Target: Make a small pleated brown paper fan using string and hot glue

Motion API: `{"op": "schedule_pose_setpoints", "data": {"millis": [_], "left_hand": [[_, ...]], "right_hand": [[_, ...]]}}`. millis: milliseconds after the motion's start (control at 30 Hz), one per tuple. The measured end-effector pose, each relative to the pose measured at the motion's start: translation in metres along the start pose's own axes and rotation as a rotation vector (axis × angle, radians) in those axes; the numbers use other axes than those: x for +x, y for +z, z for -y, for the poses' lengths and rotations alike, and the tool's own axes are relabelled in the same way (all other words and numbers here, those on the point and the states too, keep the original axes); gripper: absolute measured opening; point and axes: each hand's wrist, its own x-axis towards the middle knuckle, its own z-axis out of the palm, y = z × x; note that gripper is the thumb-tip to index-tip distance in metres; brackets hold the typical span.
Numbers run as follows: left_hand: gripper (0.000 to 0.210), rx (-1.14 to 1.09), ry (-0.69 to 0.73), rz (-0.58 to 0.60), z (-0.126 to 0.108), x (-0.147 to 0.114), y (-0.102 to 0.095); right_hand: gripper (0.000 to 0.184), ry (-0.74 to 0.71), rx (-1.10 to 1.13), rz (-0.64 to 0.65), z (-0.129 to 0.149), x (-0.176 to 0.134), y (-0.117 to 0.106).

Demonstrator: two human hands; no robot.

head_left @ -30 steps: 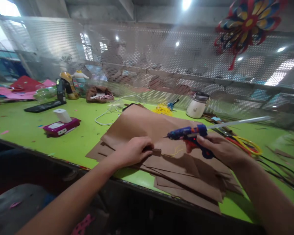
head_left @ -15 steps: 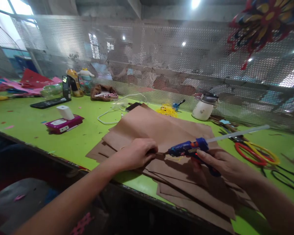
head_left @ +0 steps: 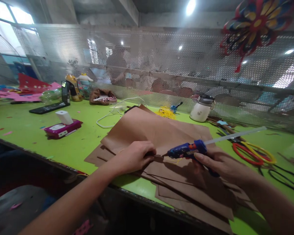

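My right hand is wrapped round a blue hot glue gun, with a long clear glue stick sticking out of its back. The gun's nozzle points left and meets a folded edge of brown paper, just beside my left fingertips. My left hand is closed, pinching that paper edge between thumb and fingers. Part of the pinched piece is hidden beneath the fingers. Several brown sheets lie stacked and overlapping under both hands. A thin yellow cord shows on the paper below the nozzle.
Red- and yellow-handled scissors lie at the right on the green table. A white jar, yellow string and a white cable are behind the paper. To the left sit a purple packet and a phone.
My view has shifted slightly, so the scene sits a little lower and to the left. The glue gun nozzle stays at the paper edge; both hands keep their holds.
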Motion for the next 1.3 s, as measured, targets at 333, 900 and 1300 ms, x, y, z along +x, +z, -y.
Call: {"op": "schedule_pose_setpoints", "data": {"millis": [333,900,1300], "left_hand": [[0.014,-0.001,0.0,-0.019,0.003,0.0,0.003],[0.016,-0.011,-0.004,-0.004,0.0,0.0,0.0],[0.017,-0.011,-0.023,-0.002,0.0,0.0,0.0]], "right_hand": [[0.051,-0.047,0.011,0.025,0.004,0.001,0.001],[0.055,-0.005,0.031,-0.008,0.006,0.003,0.005],[0.052,-0.027,0.066,-0.003,0.006,0.003,0.006]]}}
